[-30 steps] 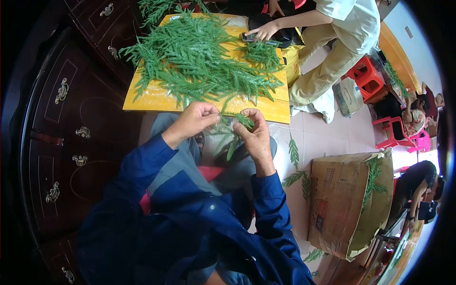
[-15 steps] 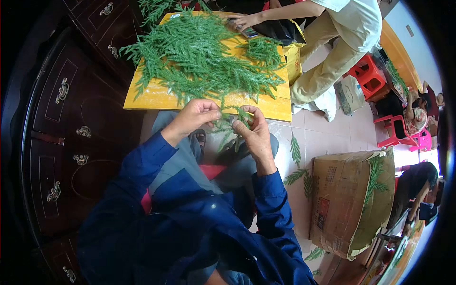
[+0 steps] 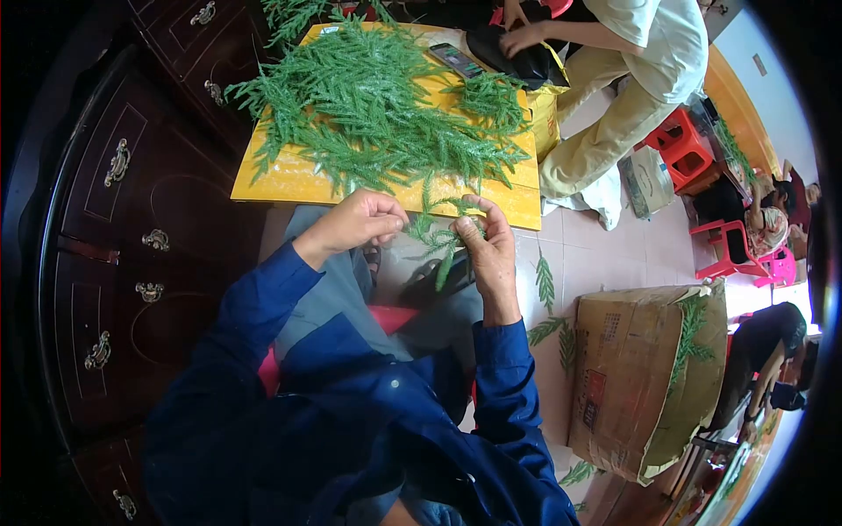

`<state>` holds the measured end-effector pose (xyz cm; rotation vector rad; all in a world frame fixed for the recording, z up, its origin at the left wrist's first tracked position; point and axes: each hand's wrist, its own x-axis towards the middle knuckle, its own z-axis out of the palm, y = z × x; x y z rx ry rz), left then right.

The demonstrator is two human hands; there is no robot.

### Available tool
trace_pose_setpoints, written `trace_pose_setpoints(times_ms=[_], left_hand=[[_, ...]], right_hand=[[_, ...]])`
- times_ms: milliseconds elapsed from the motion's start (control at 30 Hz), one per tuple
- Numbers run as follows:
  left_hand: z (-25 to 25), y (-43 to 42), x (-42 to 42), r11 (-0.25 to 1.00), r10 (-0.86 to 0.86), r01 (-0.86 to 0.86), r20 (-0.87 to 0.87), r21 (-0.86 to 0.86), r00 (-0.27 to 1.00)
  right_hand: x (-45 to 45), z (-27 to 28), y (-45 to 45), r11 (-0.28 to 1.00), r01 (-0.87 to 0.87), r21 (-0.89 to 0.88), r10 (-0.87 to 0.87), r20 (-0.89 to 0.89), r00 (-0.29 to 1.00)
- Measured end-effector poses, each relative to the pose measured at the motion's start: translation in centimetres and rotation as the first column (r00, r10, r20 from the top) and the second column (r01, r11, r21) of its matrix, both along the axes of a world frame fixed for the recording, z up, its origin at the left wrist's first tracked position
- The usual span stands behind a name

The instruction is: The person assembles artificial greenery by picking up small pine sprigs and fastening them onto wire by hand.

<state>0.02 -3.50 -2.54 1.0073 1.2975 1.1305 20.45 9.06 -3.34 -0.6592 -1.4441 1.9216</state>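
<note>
My right hand (image 3: 493,250) pinches a green artificial fern sprig (image 3: 430,230) between thumb and fingers. The sprig's leafy arms spread out to the left and hang down over my lap. Just left of it, my left hand (image 3: 361,223) is closed, thumb against fingertips; anything between them is too small to make out. A gap shows between this hand and the middle of the sprig. In front of both hands, a large pile of green sprigs (image 3: 368,96) covers much of the yellow table (image 3: 303,180).
A phone (image 3: 454,60) and a smaller bunch of sprigs (image 3: 491,101) lie on the table. Another person (image 3: 649,53) stands at its far right, hands by a black bag (image 3: 504,51). A cardboard box (image 3: 627,377) stands right, loose sprigs (image 3: 545,282) on the floor. Dark drawers (image 3: 149,245) line the left.
My left hand has come away from the sprig, and my right hand has moved slightly right with it. The other person's hand has left the phone and moved to the black bag.
</note>
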Motion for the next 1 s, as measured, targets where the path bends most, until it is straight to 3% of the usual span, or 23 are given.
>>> trace_pose_setpoints(times_ms=[100,300,367,467,533,633,733,900,1000], left_hand=[[0.7,0.1,-0.2,1.000,-0.003,0.003,-0.083,-0.001,0.997],[1.6,0.9,-0.3,0.997,0.072,-0.068,-0.090,0.047,0.993],[1.7,1.7,-0.8,0.988,0.125,-0.118,-0.059,0.101,0.990],[2.6,3.6,-1.6,0.969,0.176,-0.175,0.010,0.176,0.984],[4.2,5.0,-1.4,0.949,0.232,-0.254,0.130,0.187,0.964],[4.8,7.8,-2.7,0.943,0.259,-0.276,0.115,0.184,0.959],[4.8,11.2,-3.1,0.941,0.274,-0.293,0.127,0.168,0.953],[4.8,16.2,-2.9,0.965,0.232,-0.243,0.115,0.098,0.966],[5.0,19.1,-3.4,0.966,0.216,-0.234,0.157,0.106,0.964]], right_hand=[[0.1,-0.4,0.2,1.000,-0.005,0.019,0.005,0.006,1.000],[-0.4,-0.2,-0.4,0.996,0.078,0.032,-0.076,-0.052,0.996],[-0.2,-0.6,0.1,0.989,0.144,0.014,-0.144,-0.012,0.990],[-0.2,-0.4,0.0,0.974,0.166,-0.156,-0.176,-0.050,0.983],[-0.1,-0.7,0.1,0.977,0.168,-0.135,-0.170,-0.005,0.985],[-0.2,-0.3,-0.3,0.971,0.156,-0.183,-0.152,0.035,0.988],[-0.2,-0.3,-0.6,0.986,-0.157,-0.059,0.160,0.050,0.986],[-0.9,-2.1,-1.6,0.928,-0.371,0.036,0.367,0.080,0.927],[-0.7,-1.5,-1.7,0.926,-0.373,0.061,0.364,0.113,0.924]])
